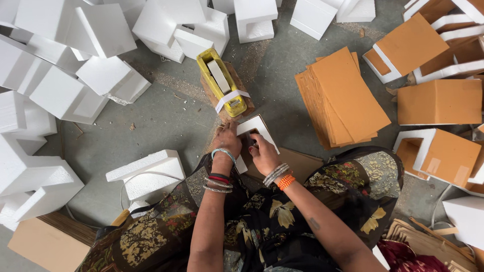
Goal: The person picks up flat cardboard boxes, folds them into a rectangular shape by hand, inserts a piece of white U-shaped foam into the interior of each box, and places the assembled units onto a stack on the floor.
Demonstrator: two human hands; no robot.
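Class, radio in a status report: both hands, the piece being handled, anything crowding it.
Left hand and right hand both gripping the white foam piece. Yellow tape dispenser just beyond it. Orange card stack lies apart.

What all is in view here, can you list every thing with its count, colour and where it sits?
foam piece in hand: one, white, centre, both hands on it
tape dispenser: one, yellow, on a wooden block just beyond the hands
loose foam blocks: many, white, piled across the left and top
foam block near the knee: one, white, lower left of centre
cardboard sheets: a stack, orange-brown, right of centre
covered foam pieces: several, white with orange-brown faces, far right
flat board: one, tan, bottom left corner
floor: grey, scattered with crumbs
garment: dark floral cloth over the lap
bangles: silver, orange, red, on both wrists
left hand: on the piece's left edge
right hand: pressing inside the piece
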